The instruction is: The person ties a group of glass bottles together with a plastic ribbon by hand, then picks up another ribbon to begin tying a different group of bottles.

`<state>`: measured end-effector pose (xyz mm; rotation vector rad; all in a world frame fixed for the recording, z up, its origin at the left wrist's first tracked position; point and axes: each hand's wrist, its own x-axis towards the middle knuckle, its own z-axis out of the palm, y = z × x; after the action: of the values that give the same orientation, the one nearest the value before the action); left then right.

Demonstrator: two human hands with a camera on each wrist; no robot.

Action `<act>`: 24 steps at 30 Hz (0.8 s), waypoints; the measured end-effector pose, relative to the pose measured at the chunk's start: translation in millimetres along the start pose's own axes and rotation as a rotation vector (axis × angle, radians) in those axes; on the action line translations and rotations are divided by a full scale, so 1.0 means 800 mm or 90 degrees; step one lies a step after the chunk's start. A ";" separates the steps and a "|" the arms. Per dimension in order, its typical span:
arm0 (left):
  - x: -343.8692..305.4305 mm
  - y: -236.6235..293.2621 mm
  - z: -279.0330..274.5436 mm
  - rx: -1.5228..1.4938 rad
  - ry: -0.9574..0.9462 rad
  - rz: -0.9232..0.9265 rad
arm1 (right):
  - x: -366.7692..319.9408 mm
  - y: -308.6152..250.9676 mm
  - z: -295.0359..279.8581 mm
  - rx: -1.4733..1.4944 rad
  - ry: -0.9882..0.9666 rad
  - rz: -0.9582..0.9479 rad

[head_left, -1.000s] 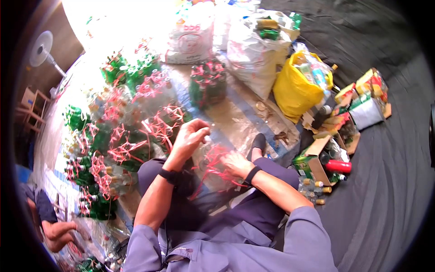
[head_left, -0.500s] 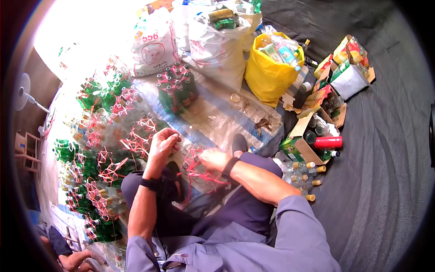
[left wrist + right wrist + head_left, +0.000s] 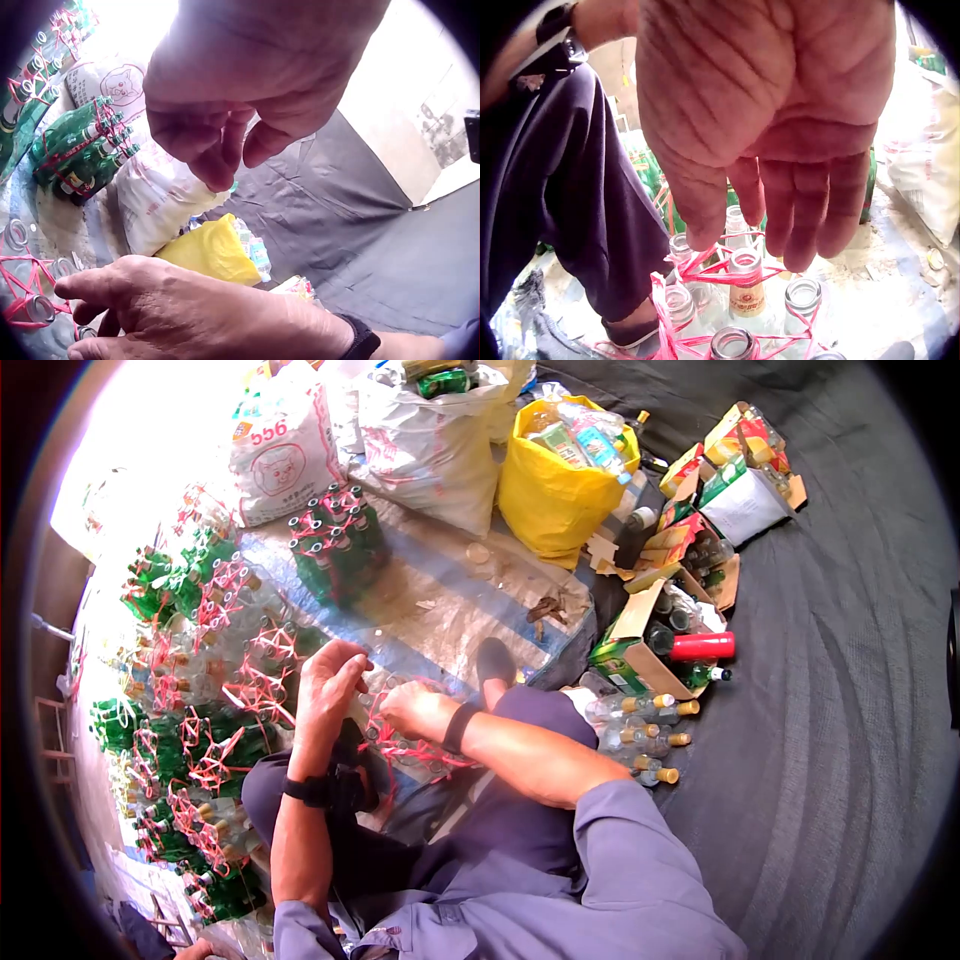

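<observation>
A bundle of clear glass bottles point(image 3: 746, 292) stands between the legs, with pink plastic string point(image 3: 697, 262) looped around the necks. My right hand point(image 3: 418, 710) is over this bundle. In the right wrist view its fingers point(image 3: 806, 217) extend downward, fingertips right by the bottle mouths and string. To the left of it, my left hand point(image 3: 328, 685) is raised beside the bundle. The left wrist view shows its fingers point(image 3: 210, 161) curled in towards the thumb, with nothing visible in them.
Tied green bottles point(image 3: 335, 550) stand ahead, and many bundled bottles point(image 3: 215, 650) crowd the left. White sacks point(image 3: 430, 455) and a yellow bag point(image 3: 555, 510) of bottles line the far side. On the right are cardboard boxes point(image 3: 635, 635) and loose gold-capped bottles point(image 3: 640, 735) on dark sheeting point(image 3: 800, 760).
The head view has swung rightward, so the surroundings slide left and down in frame. Both hands stay around the clear bottle bundle; the right hand has come a little closer to the left.
</observation>
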<state>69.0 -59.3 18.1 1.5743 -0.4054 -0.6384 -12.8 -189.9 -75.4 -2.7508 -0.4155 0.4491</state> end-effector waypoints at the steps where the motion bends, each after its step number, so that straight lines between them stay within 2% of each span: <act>1: 0.002 -0.003 0.001 -0.006 -0.005 0.006 | 0.004 -0.002 0.007 -0.024 -0.007 -0.005; 5: -0.005 0.012 0.005 -0.024 -0.007 -0.002 | -0.004 -0.007 0.013 -0.057 -0.009 -0.011; 9: -0.015 0.042 0.005 -0.088 -0.019 -0.026 | -0.007 -0.002 0.049 -0.053 0.067 0.022; 11: -0.012 0.054 0.007 -0.099 -0.045 0.007 | -0.010 0.004 0.072 -0.098 0.205 -0.009; 13: -0.007 0.072 0.010 -0.079 -0.054 0.010 | -0.010 0.004 0.093 -0.100 0.182 0.001; 15: 0.005 0.078 0.013 -0.047 -0.069 0.028 | -0.011 -0.003 0.082 -0.099 0.160 0.012; 17: 0.017 0.061 0.008 -0.048 -0.069 0.023 | -0.014 -0.011 0.073 -0.139 0.075 0.049; 18: 0.022 0.049 0.006 -0.048 -0.071 0.020 | -0.015 -0.010 0.077 -0.139 0.071 0.047; 20: 0.026 0.029 -0.001 -0.059 -0.059 0.005 | -0.018 -0.010 0.082 -0.327 0.183 -0.016; 21: 0.025 0.025 -0.004 -0.056 -0.050 0.004 | -0.017 -0.013 0.082 -0.322 0.175 -0.024; 23: 0.022 0.028 -0.010 -0.060 -0.043 0.000 | -0.006 -0.014 0.073 -0.262 0.017 0.041; 24: 0.021 0.037 -0.012 -0.059 -0.040 -0.002 | -0.004 -0.012 0.071 -0.260 0.016 0.038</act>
<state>91.0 -65.4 44.7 1.4703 -0.4152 -0.7008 -38.1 -167.4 -122.3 -3.1673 -0.4633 0.3774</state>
